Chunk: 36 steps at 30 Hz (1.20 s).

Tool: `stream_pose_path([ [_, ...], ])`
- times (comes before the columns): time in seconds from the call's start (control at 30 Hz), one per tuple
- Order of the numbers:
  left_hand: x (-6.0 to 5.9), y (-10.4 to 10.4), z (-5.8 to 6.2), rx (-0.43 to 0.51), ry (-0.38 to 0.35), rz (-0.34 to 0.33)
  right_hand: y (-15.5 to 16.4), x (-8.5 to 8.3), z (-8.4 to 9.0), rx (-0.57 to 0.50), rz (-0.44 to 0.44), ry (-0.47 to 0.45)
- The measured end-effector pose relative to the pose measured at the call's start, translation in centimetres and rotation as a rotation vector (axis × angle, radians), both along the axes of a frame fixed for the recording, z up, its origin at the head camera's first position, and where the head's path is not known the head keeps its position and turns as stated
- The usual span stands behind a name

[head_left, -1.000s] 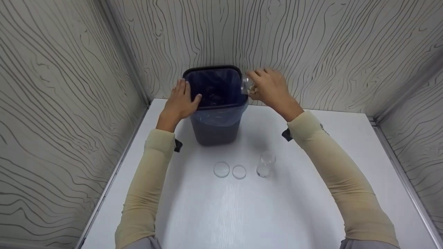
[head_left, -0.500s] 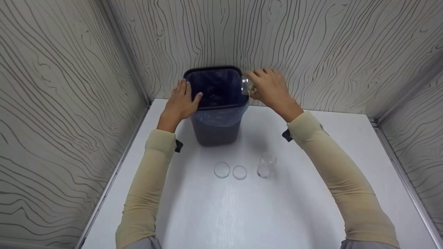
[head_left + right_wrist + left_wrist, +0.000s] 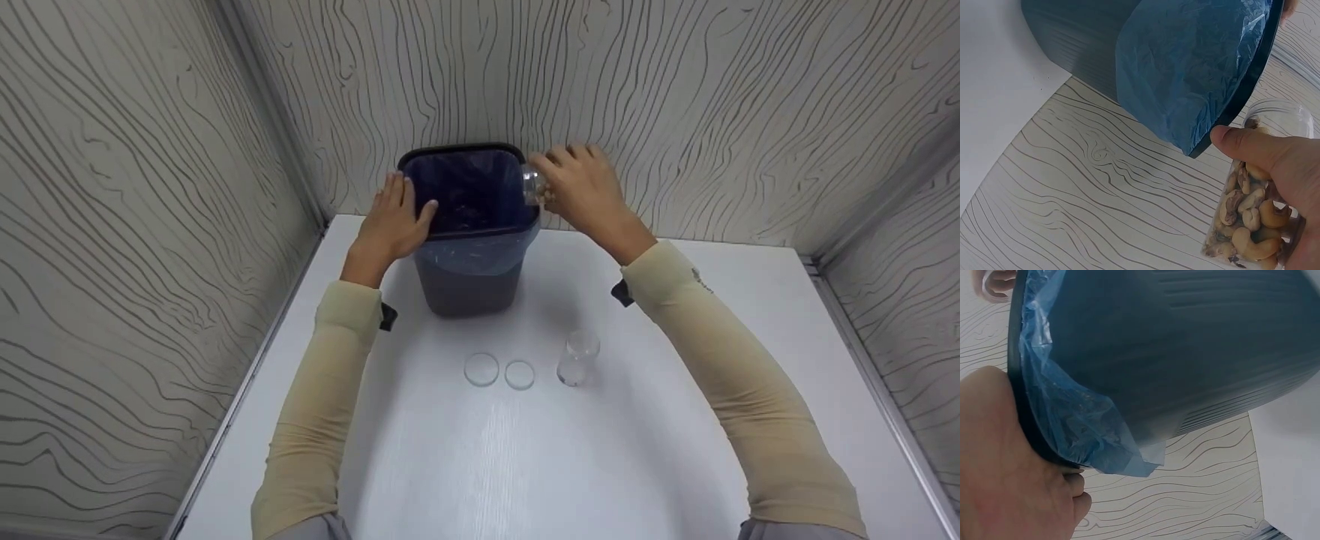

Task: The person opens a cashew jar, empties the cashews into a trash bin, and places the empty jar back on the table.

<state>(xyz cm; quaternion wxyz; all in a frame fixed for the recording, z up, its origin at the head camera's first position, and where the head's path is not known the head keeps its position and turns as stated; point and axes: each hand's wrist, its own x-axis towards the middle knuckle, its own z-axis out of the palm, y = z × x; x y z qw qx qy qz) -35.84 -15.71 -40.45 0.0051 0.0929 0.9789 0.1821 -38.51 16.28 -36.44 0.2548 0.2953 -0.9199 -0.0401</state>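
Observation:
A dark grey trash bin (image 3: 471,289) with a blue bag (image 3: 1081,419) over its rim stands at the back. My left hand (image 3: 388,229) holds the bin's left rim, fingers hooked round the edge in the left wrist view. At the right rim, my right hand (image 3: 585,187) grips a clear plastic jar (image 3: 532,186), tilted with its mouth over the bin. Inside the jar are several cashew nuts (image 3: 1255,219). The right thumb touches the bin rim. The bottom of the bin is too dark to make out well.
Two clear round lids (image 3: 481,370) lie side by side on the white table (image 3: 480,465) in front of the bin. To their right is another clear jar (image 3: 576,360). Wood-patterned walls (image 3: 480,75) enclose the table at the back and sides.
My right hand has turned the jar very slightly, and fewer nuts show between the fingers. The left hand and the bin stay practically where they were.

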Motion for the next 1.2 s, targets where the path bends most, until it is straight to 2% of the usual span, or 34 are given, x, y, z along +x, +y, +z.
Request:
stream_pose_path([
  [0.7, 0.02, 0.03, -0.04, -0.002, 0.003, 0.001, -0.34, -0.35, -0.37, 0.018, 0.025, 0.082],
  [1.2, -0.05, -0.05, -0.05, 0.001, 0.008, -0.002, -0.40, -0.56, -0.72, -0.010, 0.070, 0.090],
])
